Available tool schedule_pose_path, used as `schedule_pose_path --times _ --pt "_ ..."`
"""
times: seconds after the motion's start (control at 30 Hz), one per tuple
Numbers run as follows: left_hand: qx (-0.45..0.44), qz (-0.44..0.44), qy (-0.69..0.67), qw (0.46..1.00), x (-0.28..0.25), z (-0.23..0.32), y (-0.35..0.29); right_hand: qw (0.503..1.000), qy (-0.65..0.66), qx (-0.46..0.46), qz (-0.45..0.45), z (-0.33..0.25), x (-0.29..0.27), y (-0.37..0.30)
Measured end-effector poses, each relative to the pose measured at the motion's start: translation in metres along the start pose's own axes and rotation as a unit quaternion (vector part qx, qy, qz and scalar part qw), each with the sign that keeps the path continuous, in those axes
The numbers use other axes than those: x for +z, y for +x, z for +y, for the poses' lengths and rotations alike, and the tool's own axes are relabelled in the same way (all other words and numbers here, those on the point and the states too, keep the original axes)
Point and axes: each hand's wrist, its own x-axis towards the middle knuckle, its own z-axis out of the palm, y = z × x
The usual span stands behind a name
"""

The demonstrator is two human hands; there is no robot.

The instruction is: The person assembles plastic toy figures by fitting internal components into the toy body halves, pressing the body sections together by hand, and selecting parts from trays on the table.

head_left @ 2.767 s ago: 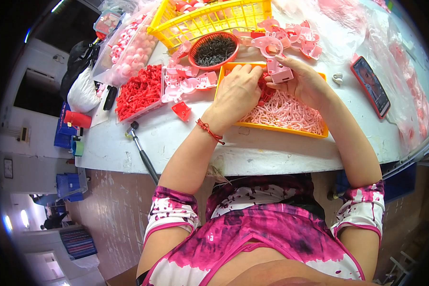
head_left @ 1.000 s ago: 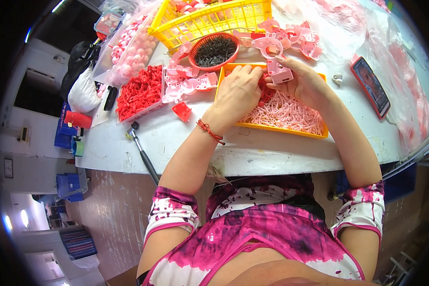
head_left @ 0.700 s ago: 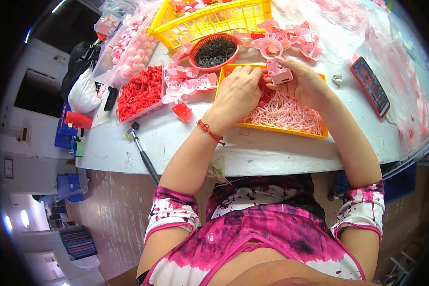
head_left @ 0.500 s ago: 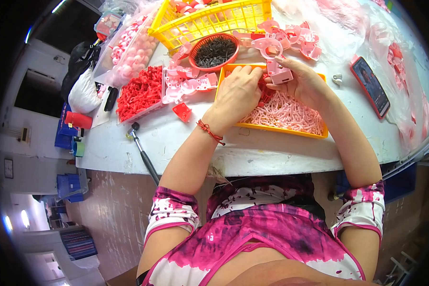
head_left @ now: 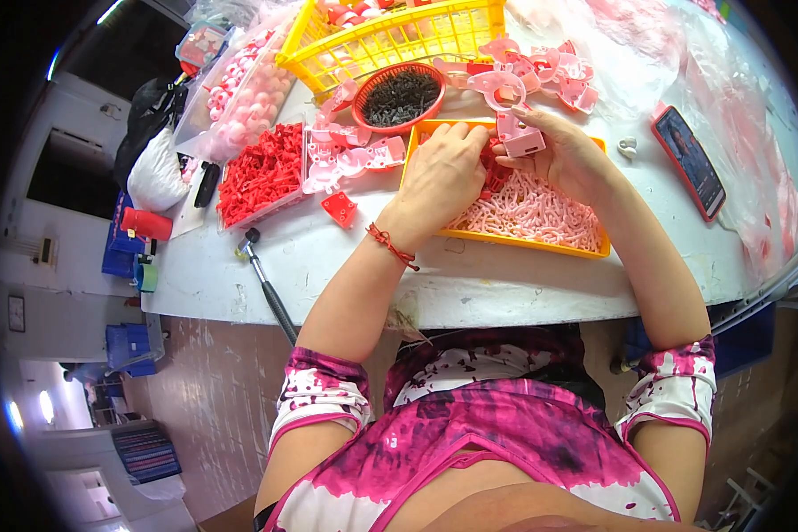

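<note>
My right hand point(head_left: 569, 158) is closed on a pink plastic part point(head_left: 520, 140), with a round ring point(head_left: 498, 89) showing just beyond it. Beside it, my left hand point(head_left: 448, 168) is bent over the left half of a yellow tray point(head_left: 528, 245), fingers curled downward. Whatever its fingertips hold is hidden. Pale pink squiggly pieces point(head_left: 532, 211) fill the near part of the tray. Small red pieces point(head_left: 496, 177) lie between my hands. More pink plastic parts point(head_left: 350, 160) are grouped left of the tray, with one red piece point(head_left: 340, 209) apart from them.
A red basket of black pieces point(head_left: 402, 97) stands before a yellow crate point(head_left: 399, 40). On the left are a box of red pieces point(head_left: 262, 173), a tub of pink-white balls point(head_left: 239, 93) and a hammer-like tool point(head_left: 266, 279). At right lie a phone point(head_left: 690, 164) and plastic bags point(head_left: 762, 160).
Both hands have stayed almost in place. At the right, the clear plastic bag has shifted, and the bright red-pink contents seen earlier in its upper part no longer show there.
</note>
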Motion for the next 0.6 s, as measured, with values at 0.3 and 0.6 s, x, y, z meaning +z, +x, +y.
schedule_pose_path --times 0.3,0.6 --pt "0.002 0.008 -0.004 1.000 0.0005 -0.0006 -0.0001 1.000 0.006 0.002 -0.003 0.0003 -0.0014 0.0005" --pt "0.005 0.007 0.001 1.000 0.0002 0.0000 -0.0001 1.000 0.002 0.004 0.001 0.0001 -0.0008 -0.0004"
